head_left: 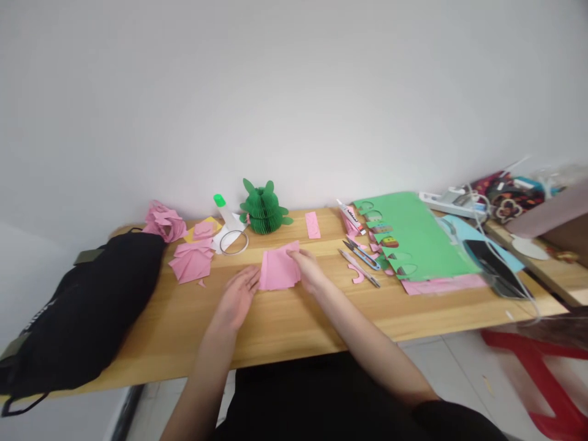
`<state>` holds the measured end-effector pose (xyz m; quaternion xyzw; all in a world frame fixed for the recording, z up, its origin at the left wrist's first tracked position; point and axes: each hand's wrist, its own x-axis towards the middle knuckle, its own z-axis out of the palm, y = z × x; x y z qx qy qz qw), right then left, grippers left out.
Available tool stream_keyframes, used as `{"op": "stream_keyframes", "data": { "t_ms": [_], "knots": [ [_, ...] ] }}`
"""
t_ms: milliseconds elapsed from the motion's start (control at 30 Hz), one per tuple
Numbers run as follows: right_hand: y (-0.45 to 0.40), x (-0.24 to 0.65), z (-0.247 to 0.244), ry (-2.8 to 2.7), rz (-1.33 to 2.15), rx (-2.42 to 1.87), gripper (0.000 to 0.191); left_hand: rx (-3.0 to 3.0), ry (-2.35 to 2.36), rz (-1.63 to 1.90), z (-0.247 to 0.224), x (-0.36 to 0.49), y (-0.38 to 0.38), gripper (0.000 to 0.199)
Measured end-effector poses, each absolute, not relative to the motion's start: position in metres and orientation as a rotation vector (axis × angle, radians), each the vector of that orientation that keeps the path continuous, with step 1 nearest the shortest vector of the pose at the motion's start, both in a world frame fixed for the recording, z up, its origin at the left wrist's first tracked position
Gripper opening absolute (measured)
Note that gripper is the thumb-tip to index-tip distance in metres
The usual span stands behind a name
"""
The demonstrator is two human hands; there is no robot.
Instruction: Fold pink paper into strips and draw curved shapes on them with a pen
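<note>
Pink paper stack point(280, 268) is seen mid-desk point(257, 343), laid flat btwn both hands; it's approx. square, so no clear long axis can be made out, but its upper R corner is pointed away from the person & a bit to the R. Its R edge nr that corner is pinched by the R hand point(304, 268), thumb on top; L hand point(241, 294) is laid at the L edge, fingers extended & close together, nothing gripped. Just behind the stack, a green paper ball point(263, 211) is stood nr the wall; a metal ring point(234, 242) & glue stick point(224, 209) are placed to the back L, w/ folded pink paper point(193, 260) further L. Off to the R, snips point(362, 254) & a pen-like tool point(361, 268) are set diagonally, then a green sheet point(413, 236). Far L side is taken up by a black bag point(105, 306).
</note>
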<state>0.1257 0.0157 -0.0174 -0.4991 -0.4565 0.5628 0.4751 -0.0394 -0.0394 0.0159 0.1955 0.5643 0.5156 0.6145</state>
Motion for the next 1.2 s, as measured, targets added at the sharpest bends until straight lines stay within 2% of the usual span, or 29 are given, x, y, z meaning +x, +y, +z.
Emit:
{"op": "stream_keyframes", "data": {
  "t_ms": [100, 200, 367, 633, 900, 1200],
  "knots": [
    [0.022, 0.125, -0.016, -1.103, 1.56, -1.274, 0.037, 0.491, 1.284, 1.18, 0.015, -0.039, -0.039, 0.015],
    [0.021, 0.123, -0.011, -1.125, 1.611, -1.277, 0.035, 0.565, 1.29, 1.2, 0.014, -0.036, -0.037, 0.014],
    [0.008, 0.131, 0.003, -1.16, 1.511, -1.147, 0.027, 0.74, 1.299, 1.319, 0.017, -0.022, -0.033, 0.04],
    [-0.01, 0.156, 0.01, -1.224, 1.438, -1.016, 0.037, 0.861, 1.323, 1.268, 0.014, 0.002, -0.035, 0.024],
    [-0.015, 0.148, 0.008, -1.275, 1.31, -1.058, 0.015, 0.905, 1.37, 1.278, 0.011, 0.02, -0.037, 0.019],
    [-0.019, 0.17, -0.006, -1.12, 1.256, -1.295, 0.019, 0.936, 1.485, 1.129, 0.0, 0.009, -0.04, 0.02]
  ]
}}
